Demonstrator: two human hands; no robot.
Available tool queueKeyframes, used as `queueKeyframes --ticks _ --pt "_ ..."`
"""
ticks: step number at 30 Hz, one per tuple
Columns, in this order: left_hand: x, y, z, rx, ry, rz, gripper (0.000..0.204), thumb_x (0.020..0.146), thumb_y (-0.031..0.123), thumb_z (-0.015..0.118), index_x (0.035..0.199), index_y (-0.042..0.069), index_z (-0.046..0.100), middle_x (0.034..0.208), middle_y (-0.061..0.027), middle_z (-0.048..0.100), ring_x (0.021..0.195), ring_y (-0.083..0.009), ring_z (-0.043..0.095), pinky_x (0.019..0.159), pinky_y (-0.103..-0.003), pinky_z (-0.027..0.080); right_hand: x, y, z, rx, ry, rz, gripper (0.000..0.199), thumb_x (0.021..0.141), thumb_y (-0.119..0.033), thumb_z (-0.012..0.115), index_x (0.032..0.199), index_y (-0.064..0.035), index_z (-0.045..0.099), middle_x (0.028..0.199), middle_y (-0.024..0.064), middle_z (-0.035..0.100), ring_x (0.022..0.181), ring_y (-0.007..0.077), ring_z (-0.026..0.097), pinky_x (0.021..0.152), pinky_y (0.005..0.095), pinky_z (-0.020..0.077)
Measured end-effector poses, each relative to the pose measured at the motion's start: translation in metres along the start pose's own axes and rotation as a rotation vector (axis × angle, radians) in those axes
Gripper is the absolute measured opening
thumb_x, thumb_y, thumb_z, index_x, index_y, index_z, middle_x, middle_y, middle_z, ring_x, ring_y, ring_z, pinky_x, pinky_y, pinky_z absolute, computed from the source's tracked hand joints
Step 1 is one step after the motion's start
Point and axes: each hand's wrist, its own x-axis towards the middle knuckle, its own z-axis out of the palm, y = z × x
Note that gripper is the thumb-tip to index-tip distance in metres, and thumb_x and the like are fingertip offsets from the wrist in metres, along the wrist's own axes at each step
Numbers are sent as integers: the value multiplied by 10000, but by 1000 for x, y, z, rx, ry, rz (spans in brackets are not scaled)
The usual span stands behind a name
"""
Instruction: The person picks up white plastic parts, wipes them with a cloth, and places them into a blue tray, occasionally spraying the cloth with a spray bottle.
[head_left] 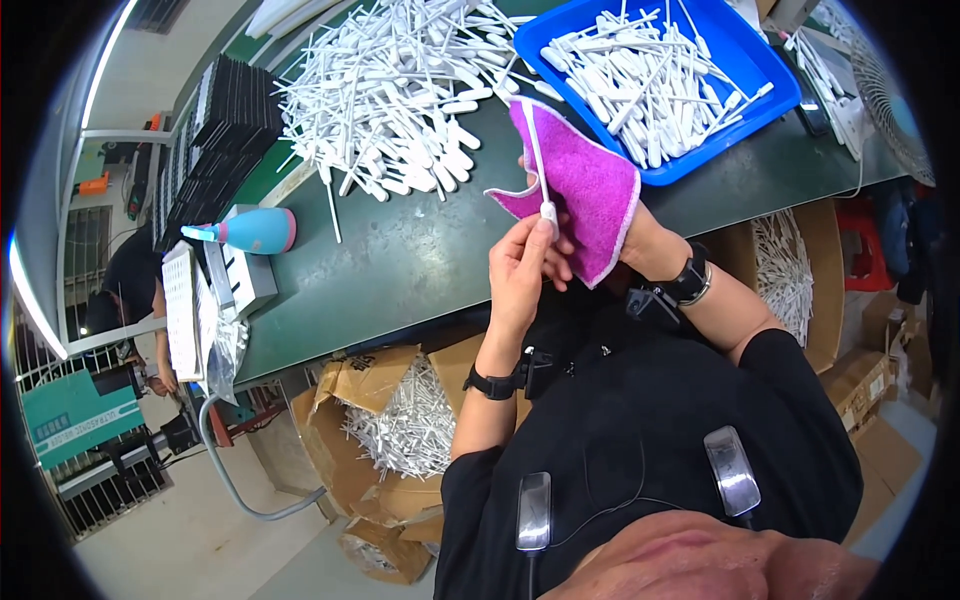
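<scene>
A slim white plastic stick (537, 150) with a thicker handle end is pinched at that end by my left hand (518, 272), thumb on top. It stands nearly upright in front of a purple cloth (592, 195) with a pale stitched edge. Most of my right hand (645, 238) is hidden behind the cloth, which drapes over it and is held by it. Beyond my hands lies a large heap of similar white sticks (400, 100). More sticks (640, 90) fill a blue tray (690, 174) at the far right.
At the left of the green table (370, 270) are stacked black trays (235, 110) and a blue bottle (258, 231) beside a grey box (250, 275). Cardboard boxes of white parts (405, 425) stand below. A fan (890, 100) is at right; another person (130, 285) is at far left.
</scene>
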Motion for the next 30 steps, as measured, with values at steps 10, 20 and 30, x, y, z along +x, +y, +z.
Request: queueKeyframes --ticks 10,20,30 --pt "4 -4 -4 -84 4 -30 294 953 264 540 1039 -9 608 747 -52 608 514 -83 537 413 -183 403 5 2 -18 -42 99 -265 472 940 -225 530 1338 1 415 1208 78 553 1049 146 572 887 272 476" --pt "4 3 -5 -110 84 -63 255 926 211 569 1012 -23 627 732 -36 596 520 -60 517 409 -180 385 10 -11 -13 -359 97 -314 466 945 -201 518 1357 -34 380 1229 82 539 1098 179 547 959 295 437" --pt "2 0 -3 -125 135 20 251 930 221 563 960 -20 627 732 -33 591 475 -46 464 397 -182 344 -6 0 -21 -377 159 -161 464 921 -112 561 1342 -34 383 1195 66 530 1067 157 534 930 280 442"
